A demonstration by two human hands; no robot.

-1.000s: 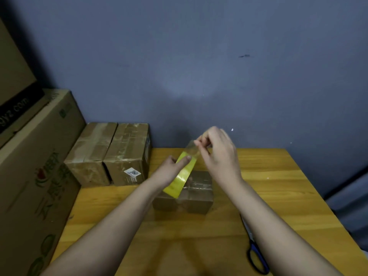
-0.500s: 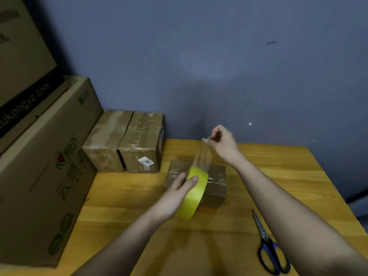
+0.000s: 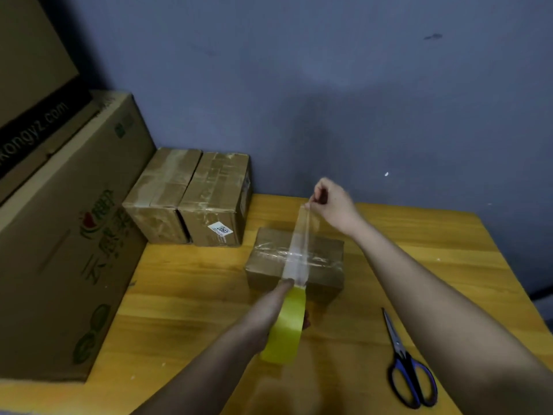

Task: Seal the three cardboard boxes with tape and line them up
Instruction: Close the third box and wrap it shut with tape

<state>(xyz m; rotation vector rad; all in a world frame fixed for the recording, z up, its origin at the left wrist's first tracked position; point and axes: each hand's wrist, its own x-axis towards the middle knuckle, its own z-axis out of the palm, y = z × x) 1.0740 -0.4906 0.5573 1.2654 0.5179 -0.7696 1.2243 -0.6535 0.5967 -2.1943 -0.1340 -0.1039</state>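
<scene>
A small cardboard box (image 3: 323,265) lies in the middle of the wooden table (image 3: 419,265), with clear tape across its top. My left hand (image 3: 275,304) grips a yellow tape roll (image 3: 285,327) in front of the box. My right hand (image 3: 332,202) pinches the free tape end beyond the box's far side. A clear strip of tape (image 3: 299,250) stretches between them over the box top. Two more taped boxes (image 3: 161,193) (image 3: 218,193) stand side by side at the back left, touching each other.
Blue-handled scissors (image 3: 404,363) lie on the table at the right, near my right forearm. A large printed carton (image 3: 59,235) stands along the left edge, with another carton (image 3: 33,55) behind it. A blue-grey wall (image 3: 329,85) closes the back.
The two hands have drawn apart: the left pulled the roll toward me to the box's near side, and the right carried the tape end beyond the box. The strip has grown longer.
</scene>
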